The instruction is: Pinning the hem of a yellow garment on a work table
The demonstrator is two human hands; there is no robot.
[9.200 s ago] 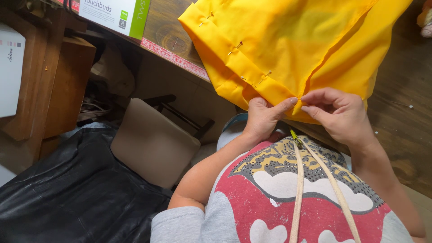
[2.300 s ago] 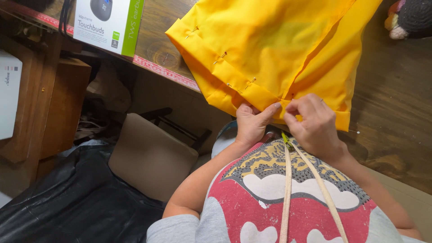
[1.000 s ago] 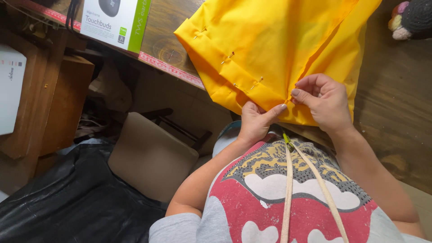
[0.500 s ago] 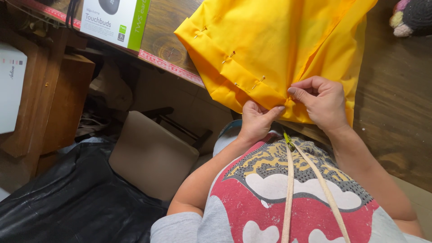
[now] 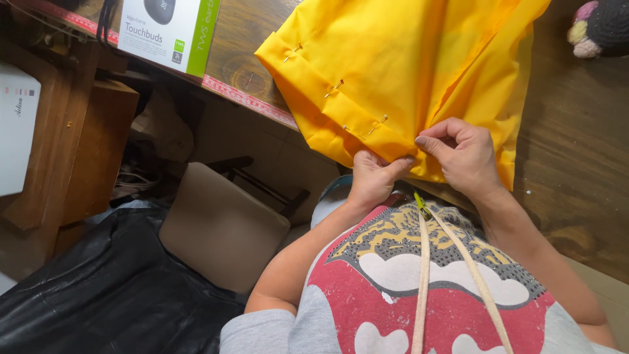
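Note:
A yellow fabric [image 5: 400, 59] lies on a dark wooden table [image 5: 576, 131], its folded hem hanging over the near edge. Several pins [image 5: 377, 124] hold the hem along its left part. My left hand [image 5: 373, 178] pinches the folded hem from below. My right hand [image 5: 462, 154] presses the fold from above with fingers curled, thumb meeting my left fingertips. A tape measure [image 5: 426, 275] hangs around my neck over my patterned shirt.
A white and green box [image 5: 171, 29] stands at the table's left end. A crocheted toy [image 5: 599, 27] sits at the far right. Below the table are a tan stool [image 5: 219, 226], a black plastic sheet [image 5: 98, 288] and wooden furniture [image 5: 78, 151].
Both hands have shifted slightly along the hem toward the right; my right hand lifted from the hem edge to rest on top of the fold. One more pin shows in the hem than 9 s ago.

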